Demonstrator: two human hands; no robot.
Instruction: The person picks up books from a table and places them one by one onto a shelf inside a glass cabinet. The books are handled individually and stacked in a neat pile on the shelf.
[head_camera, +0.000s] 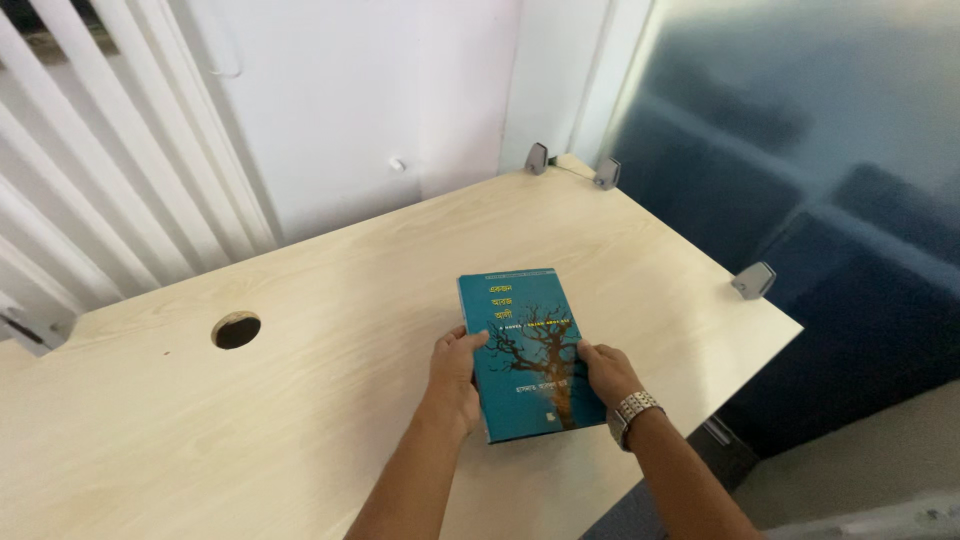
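Fingers of both hands, left (455, 372) and right (607, 372), are clamping the book's (525, 340) long edges, its length running toward upper frame.

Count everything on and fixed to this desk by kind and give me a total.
Teal paperback book with a bare tree on its cover, held by the left hand and right hand: 1
Grey metal partition brackets at the desk edges: 3
Round cable hole in the pale wooden desk: 1
Total: 5
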